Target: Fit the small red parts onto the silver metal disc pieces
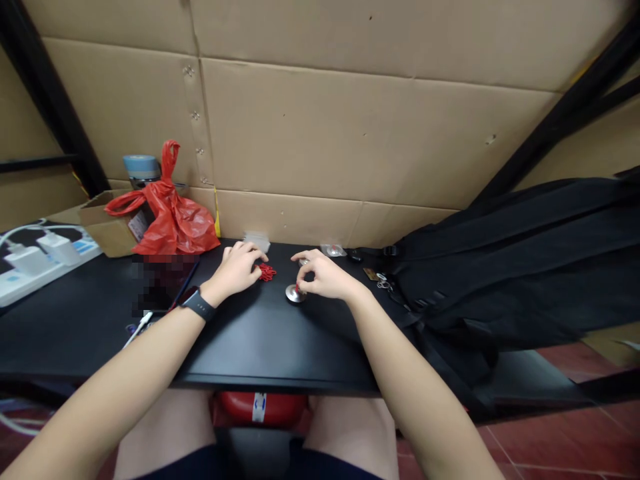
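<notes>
My right hand [323, 275] pinches a small red piece [298, 287] between thumb and index finger, right at a small shiny silver disc [295, 295] on the black table. Whether the red piece is fixed to the disc I cannot tell. Another metallic bit [303, 262] shows behind the fingers, mostly hidden. To the left, my left hand [241, 267] is open, its fingers apart and bent over the tabletop. Its thumb tip is at a small bundle of red cord [268, 272], apparently touching its edge.
Clear plastic packets [333, 250] lie by the cardboard wall [320, 133]. Keys [383, 281] sit beside a large black backpack [500, 260] on the right. At left are a tied red plastic bag [183, 223], a cardboard box [107, 223], a tablet-like device [173, 280] and a power strip [30, 283].
</notes>
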Tool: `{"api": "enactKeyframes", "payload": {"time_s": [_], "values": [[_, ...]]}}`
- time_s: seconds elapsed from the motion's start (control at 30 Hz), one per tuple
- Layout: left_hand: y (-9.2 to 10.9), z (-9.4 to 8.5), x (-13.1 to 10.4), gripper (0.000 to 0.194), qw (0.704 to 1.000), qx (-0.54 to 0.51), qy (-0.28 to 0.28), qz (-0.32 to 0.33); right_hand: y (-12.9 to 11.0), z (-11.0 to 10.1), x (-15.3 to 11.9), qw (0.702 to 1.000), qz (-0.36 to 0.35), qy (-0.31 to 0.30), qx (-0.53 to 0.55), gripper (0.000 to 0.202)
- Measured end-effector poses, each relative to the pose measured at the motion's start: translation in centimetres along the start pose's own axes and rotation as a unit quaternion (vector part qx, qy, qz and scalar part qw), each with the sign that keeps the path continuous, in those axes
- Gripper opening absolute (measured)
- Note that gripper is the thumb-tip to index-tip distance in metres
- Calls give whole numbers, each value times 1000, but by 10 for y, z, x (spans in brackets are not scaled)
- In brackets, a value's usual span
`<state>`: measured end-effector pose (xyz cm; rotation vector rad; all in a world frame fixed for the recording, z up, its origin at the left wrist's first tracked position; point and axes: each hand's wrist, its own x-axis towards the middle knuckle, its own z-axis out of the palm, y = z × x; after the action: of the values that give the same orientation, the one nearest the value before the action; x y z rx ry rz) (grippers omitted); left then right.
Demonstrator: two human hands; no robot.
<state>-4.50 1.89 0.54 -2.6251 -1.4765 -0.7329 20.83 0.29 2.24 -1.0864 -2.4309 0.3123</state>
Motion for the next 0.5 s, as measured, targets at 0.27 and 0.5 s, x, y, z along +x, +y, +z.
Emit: {"api": "enactKeyframes", "payload": {"time_s": [0.27,0.5], "values": [[-10,11,2,21,1000,8,4,19,43,14,5,986,121,67,-95,25],[6,21,5,17,999,18,20,44,65,29,9,970,206,70,-106,24]]}}
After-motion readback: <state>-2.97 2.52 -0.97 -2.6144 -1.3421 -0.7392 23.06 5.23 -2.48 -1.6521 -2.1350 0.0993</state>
